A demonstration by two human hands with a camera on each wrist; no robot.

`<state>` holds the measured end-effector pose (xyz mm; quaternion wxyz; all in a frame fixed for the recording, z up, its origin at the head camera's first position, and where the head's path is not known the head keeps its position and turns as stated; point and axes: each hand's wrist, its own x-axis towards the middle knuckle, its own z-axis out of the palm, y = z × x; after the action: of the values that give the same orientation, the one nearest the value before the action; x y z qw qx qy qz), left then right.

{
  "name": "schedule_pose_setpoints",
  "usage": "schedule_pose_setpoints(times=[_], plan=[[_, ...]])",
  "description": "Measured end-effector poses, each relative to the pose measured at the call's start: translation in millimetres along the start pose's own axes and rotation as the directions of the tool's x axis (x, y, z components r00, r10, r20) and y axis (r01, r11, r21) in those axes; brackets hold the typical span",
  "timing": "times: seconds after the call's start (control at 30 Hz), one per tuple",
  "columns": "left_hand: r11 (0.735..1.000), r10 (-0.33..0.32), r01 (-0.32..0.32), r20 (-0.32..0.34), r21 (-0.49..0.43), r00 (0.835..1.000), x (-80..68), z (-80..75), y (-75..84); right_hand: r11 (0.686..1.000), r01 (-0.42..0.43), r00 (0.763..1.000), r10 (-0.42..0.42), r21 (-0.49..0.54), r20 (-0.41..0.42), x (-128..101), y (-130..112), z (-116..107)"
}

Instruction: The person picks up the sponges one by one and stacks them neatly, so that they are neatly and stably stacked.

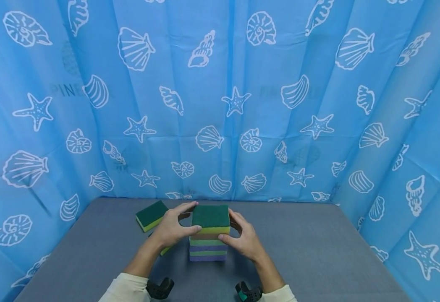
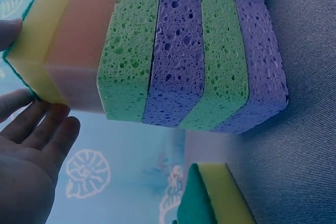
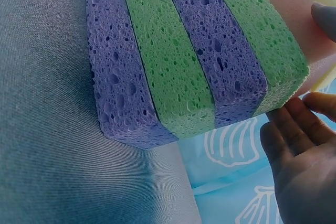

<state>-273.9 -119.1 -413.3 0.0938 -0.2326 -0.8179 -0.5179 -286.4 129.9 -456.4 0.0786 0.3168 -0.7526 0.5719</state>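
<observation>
A stack of sponges (image 1: 208,253) stands on the grey table, purple and light green layers alternating at the bottom. Above them lies a pinkish-brown sponge (image 2: 79,61), topped by a yellow sponge with a dark green scouring face (image 1: 210,216). My left hand (image 1: 172,228) grips that top sponge from the left, thumb at the front edge, fingertips at the far corner. From the right, my right hand (image 1: 244,239) holds the pinkish-brown layer, its thumb in front and its fingers around the back corner, close to the upper light green sponge (image 3: 262,40).
Behind my left hand lies another green-and-yellow sponge (image 1: 152,216). One more yellow-edged sponge (image 1: 165,251) is mostly hidden by my left forearm. A blue curtain (image 1: 220,105) with white shells hangs behind the table (image 1: 299,251). Black devices (image 1: 160,288) sit at both wrists.
</observation>
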Motion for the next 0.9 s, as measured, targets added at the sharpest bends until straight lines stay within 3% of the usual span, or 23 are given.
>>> schedule_pose_setpoints(times=[0.07, 0.5, 0.9], plan=[[1.0, -0.003, 0.003, 0.002, -0.001, 1.0, -0.5, -0.9, -0.2, 1.0, 0.006, 1.0, -0.006, -0.001, 0.001, 0.5, 10.6, 0.6], [0.999, -0.012, 0.012, 0.003, 0.049, 1.0, -0.7, -3.0, -2.9, 0.999, 0.036, 0.999, -0.036, 0.022, -0.003, 2.0, 4.1, -1.7], [0.998, -0.027, 0.027, 0.012, 0.052, 1.0, 1.0, -2.4, -3.5, 0.994, 0.072, 0.99, -0.061, 0.086, -0.129, 14.6, -17.3, -8.8]])
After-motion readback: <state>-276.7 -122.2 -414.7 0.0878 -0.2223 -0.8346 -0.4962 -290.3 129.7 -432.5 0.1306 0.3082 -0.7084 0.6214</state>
